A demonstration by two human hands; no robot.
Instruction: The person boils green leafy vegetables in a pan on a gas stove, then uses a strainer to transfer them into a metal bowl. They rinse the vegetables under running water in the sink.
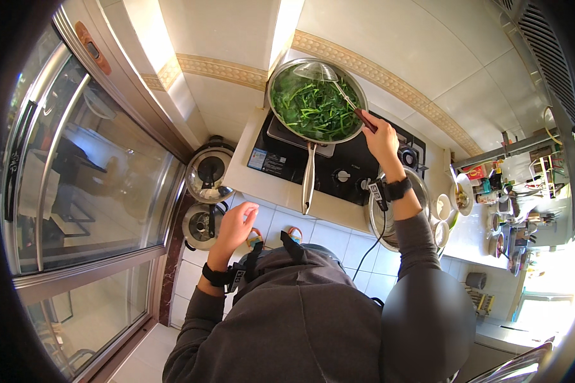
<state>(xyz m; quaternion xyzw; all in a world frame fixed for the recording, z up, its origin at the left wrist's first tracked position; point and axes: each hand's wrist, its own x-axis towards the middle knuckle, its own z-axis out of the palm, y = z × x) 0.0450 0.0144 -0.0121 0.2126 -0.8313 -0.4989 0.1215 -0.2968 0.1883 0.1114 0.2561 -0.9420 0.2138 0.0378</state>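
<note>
My right hand (381, 138) is closed around the dark red-brown handle of a metal skimmer (317, 71). The skimmer's wide head rests at the far side of a steel frying pan (276, 122), over the greens. Chopped leafy greens (316, 105) fill much of the pan, with some steam over the left part. The pan sits on a black gas stove (326, 171), its long metal handle (309, 182) pointing toward me. My left hand (237, 226) hangs in front of my body, fingers loosely bent and slightly apart, holding nothing.
A large metal pot (399, 210) stands under my right forearm. Two lidded pots (201, 220) are low on the left, beside a glass sliding door (96, 179). Bowls (441, 220), a plate of food (463, 193) and bottles crowd the counter at right. A cable (366, 258) hangs from my right wrist.
</note>
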